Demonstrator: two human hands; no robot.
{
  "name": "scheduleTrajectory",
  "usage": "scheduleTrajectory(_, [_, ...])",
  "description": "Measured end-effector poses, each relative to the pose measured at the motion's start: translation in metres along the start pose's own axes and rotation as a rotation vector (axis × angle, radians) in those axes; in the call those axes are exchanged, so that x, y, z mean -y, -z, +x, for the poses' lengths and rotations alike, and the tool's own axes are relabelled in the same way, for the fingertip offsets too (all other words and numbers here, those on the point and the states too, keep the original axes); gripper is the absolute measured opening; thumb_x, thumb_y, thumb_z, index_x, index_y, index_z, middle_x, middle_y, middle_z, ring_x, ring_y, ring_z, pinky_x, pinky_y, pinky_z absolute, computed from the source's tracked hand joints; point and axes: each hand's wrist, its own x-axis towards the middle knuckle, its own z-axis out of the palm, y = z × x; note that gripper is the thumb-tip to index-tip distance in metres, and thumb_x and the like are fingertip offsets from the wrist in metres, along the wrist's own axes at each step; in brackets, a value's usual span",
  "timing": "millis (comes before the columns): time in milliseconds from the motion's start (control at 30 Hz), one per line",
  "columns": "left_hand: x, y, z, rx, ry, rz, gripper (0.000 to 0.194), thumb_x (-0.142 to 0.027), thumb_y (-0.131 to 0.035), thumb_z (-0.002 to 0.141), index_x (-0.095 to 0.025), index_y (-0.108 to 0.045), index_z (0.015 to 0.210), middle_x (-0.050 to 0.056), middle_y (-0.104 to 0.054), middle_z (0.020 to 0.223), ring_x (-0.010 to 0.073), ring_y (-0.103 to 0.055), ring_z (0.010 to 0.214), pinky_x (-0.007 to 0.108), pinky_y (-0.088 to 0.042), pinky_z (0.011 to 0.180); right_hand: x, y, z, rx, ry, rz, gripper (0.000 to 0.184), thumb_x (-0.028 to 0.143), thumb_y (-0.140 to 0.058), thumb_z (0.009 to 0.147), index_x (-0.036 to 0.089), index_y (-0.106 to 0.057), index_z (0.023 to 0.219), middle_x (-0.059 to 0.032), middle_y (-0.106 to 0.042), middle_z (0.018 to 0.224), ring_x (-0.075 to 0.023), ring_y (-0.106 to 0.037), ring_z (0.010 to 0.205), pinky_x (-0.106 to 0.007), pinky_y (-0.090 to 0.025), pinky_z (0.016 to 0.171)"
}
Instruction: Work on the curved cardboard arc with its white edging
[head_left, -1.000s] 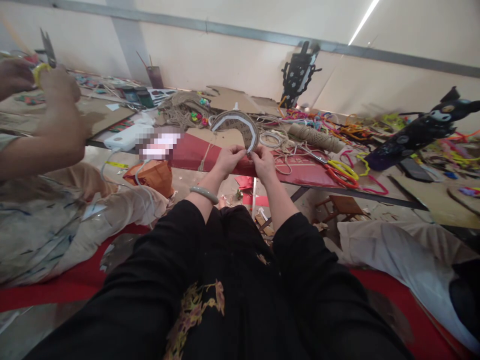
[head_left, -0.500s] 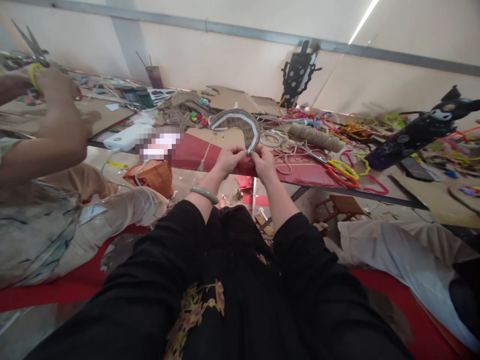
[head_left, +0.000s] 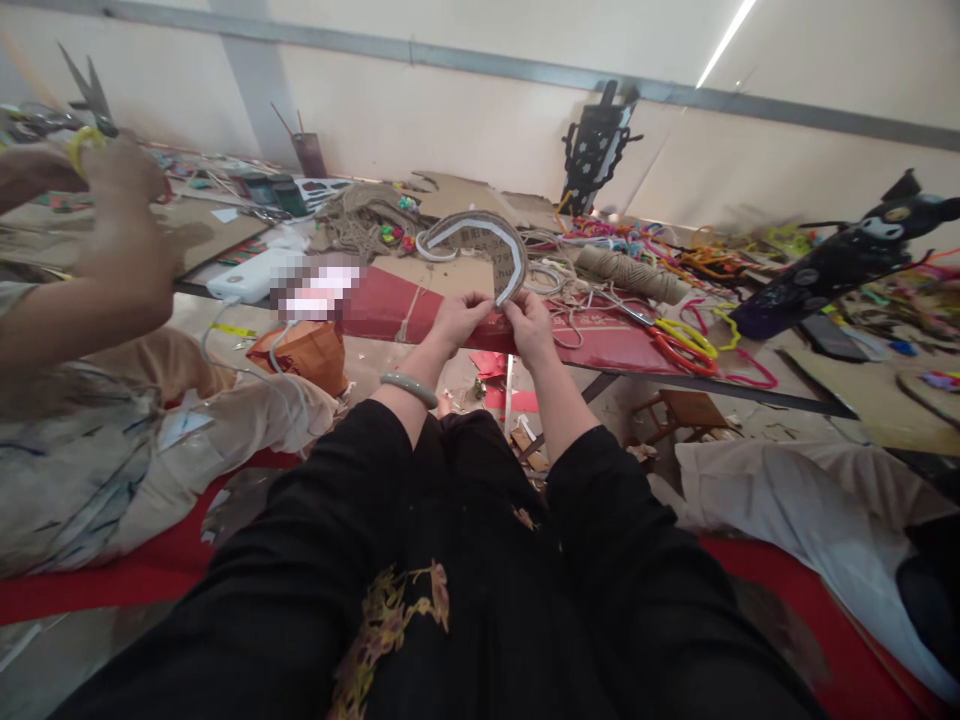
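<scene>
Both my hands meet at the lower end of a curved cardboard piece [head_left: 514, 262], edged with brown cord and lined with a white strip. My left hand [head_left: 463, 320] pinches it from the left, a bangle on that wrist. From the right, my right hand [head_left: 531, 325] pinches the same end between thumb and fingers. The fingertips are close together, and exactly what each one presses is too small to make out. The piece arcs up and leftward over a red box [head_left: 382, 305] on the table.
Scissors [head_left: 679, 342] with yellow and orange handles and a twine spool [head_left: 634, 275] lie to the right. Tangled rope [head_left: 360, 220] is behind, left. A black decorated figure [head_left: 832, 265] leans at right. At left a co-worker's hand [head_left: 124, 175] holds upright scissors [head_left: 91, 100].
The curved cardboard piece has tilted slightly, its top moving a little up and right, while my hands stay nearly in place. The co-worker's scissors have shifted right.
</scene>
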Motion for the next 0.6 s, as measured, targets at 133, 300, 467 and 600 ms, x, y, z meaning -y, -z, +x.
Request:
scheduleTrajectory(133, [0.0010, 0.0005, 0.0012, -0.005, -0.019, 0.017, 0.005, -0.017, -0.068, 0.068, -0.014, -0.064, 0.066, -0.004, -0.059, 0.060, 0.0080, -0.049, 0.058, 0.023, -0.040, 0.063, 0.0016, -0.0005, -0.0007, 0.004, 0.001, 0.013, 0.023, 0.040, -0.061, 0.076, 0.021, -0.053, 0.086, 0.0026, -0.062, 0.076, -0.0124, -0.056, 0.068, -0.028, -0.046, 0.067])
scheduleTrajectory(300, [0.0010, 0.0010, 0.0027, -0.032, -0.015, 0.012, 0.006, -0.019, -0.068, 0.070, -0.014, -0.065, 0.071, -0.002, -0.062, 0.064, 0.0087, -0.053, 0.063, 0.022, -0.042, 0.067, 0.0043, -0.0011, -0.0024, 0.024, -0.004, 0.026, 0.021, 0.038, -0.061, 0.076, 0.021, -0.053, 0.085, 0.0038, -0.061, 0.072, -0.0107, -0.054, 0.061, -0.027, -0.045, 0.062])
scheduleTrajectory(467, [-0.0012, 0.0008, 0.0017, -0.001, 0.000, 0.002, 0.008, -0.021, -0.069, 0.067, -0.014, -0.066, 0.071, 0.000, -0.064, 0.065, 0.0108, -0.056, 0.065, 0.024, -0.044, 0.071, 0.0076, -0.0015, -0.0037, 0.052, -0.010, 0.031, 0.018, 0.035, -0.061, 0.074, 0.020, -0.054, 0.082, 0.0027, -0.062, 0.072, -0.0118, -0.055, 0.064, -0.028, -0.046, 0.064])
scheduleTrajectory(600, [-0.0035, 0.0004, 0.0003, 0.002, -0.012, 0.016, 0.006, -0.020, -0.066, 0.068, -0.015, -0.064, 0.064, -0.001, -0.062, 0.061, 0.0103, -0.054, 0.061, 0.025, -0.043, 0.069, 0.0090, -0.0018, -0.0034, 0.068, -0.021, 0.037, 0.018, 0.035, -0.061, 0.074, 0.020, -0.055, 0.082, 0.0019, -0.062, 0.071, -0.0121, -0.054, 0.062, -0.028, -0.046, 0.062])
